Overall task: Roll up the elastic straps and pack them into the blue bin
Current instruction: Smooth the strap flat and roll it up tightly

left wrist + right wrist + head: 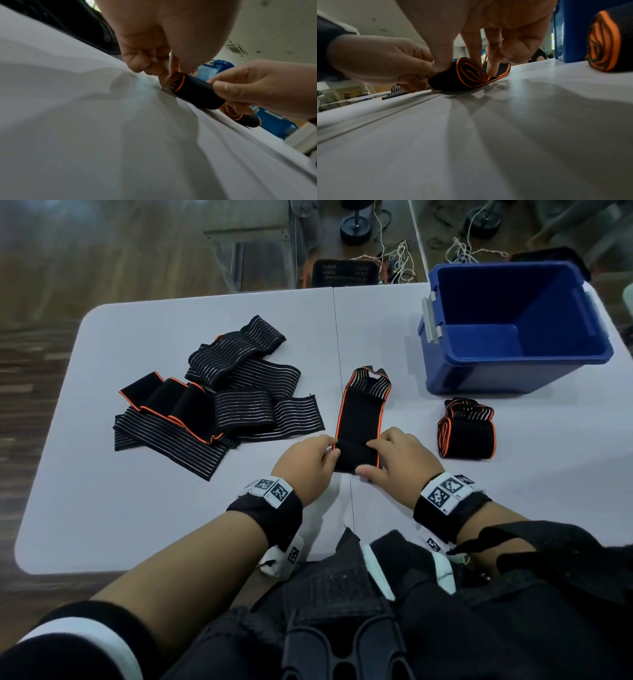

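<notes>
We see both hands — left hand [310, 462], right hand [399, 460] — pinching the half-rolled strap [359, 424] on the table [137, 508]; the blue bin [513, 326] seems empty.

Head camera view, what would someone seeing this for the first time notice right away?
Probably the two hands at the table's near edge: the left hand and right hand hold a half-rolled orange-edged strap, its unrolled end stretching away from the person. Next, the blue bin at the far right, showing nothing inside, with one finished roll lying in front of it. To the left sits a loose pile of striped straps.
</notes>
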### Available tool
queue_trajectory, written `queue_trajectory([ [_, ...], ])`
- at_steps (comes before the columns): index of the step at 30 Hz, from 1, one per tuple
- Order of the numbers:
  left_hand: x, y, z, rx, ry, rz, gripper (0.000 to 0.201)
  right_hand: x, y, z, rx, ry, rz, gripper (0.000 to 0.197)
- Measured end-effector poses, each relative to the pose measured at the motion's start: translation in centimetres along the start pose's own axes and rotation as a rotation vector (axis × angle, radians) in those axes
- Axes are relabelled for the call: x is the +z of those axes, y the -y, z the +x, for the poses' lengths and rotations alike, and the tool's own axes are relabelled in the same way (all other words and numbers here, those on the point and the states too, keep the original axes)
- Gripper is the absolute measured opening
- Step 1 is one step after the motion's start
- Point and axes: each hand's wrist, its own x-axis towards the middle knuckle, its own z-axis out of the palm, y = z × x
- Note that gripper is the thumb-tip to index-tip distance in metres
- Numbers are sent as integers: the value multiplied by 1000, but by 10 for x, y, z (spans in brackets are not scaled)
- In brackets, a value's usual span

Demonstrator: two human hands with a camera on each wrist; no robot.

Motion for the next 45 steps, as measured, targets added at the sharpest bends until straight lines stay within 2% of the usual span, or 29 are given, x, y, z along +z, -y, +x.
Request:
queue_trajectory([
  [2, -1, 4, -2, 131, -36, 90, 37, -1, -2, -2, -30, 20, -35, 67],
  [5, -3, 8, -4, 289, 13, 194, 66, 0, -5, -1, -58, 40, -59, 69],
  [7, -2, 8, -3, 307, 89, 199, 77, 1, -6, 0, -55, 50, -33, 67],
  [9, 1, 6, -4, 304, 95, 155, 75, 4, -9, -1, -52, 33, 32, 64],
  [15, 4, 2, -9, 157, -35, -58, 53, 6, -13, -3, 26, -42, 262, 56],
  [20, -1, -2, 0, -15, -39, -249, 42, -5, -10, 3, 149, -79, 444, 41],
  [26, 0, 2, 4, -63, -26, -279, 34, -4, -17, 10, 183, -56, 494, 36],
  [33, -3, 1, 25, -177, -34, -305, 20, -5, -16, 24, 195, -83, 454, 10],
  [40, -1, -3, 33, -253, 2, -320, 18, -4, -14, 31, 241, -74, 492, 15],
  [45, -5, -5, 37, -252, 44, -262, 20, -6, -14, 28, 261, -54, 453, 21],
])
